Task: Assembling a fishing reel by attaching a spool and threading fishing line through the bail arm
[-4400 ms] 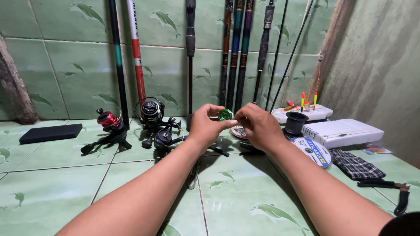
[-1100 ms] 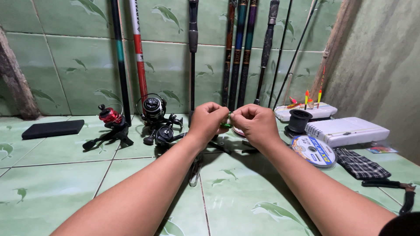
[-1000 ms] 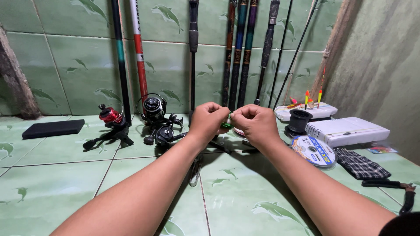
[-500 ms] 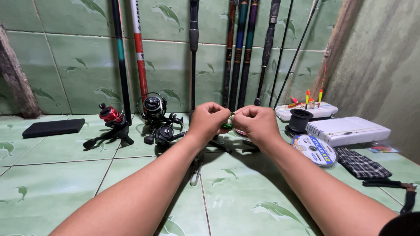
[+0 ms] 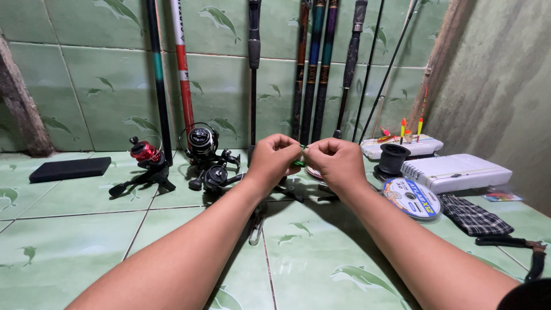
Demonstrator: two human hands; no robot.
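I sit facing a green tiled wall with fish motifs; the matching tiled floor spreads before me, and a rough grey-green wall closes the right side.

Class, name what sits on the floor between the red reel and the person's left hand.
In the head view, two black reels stand between the red reel and the left hand.
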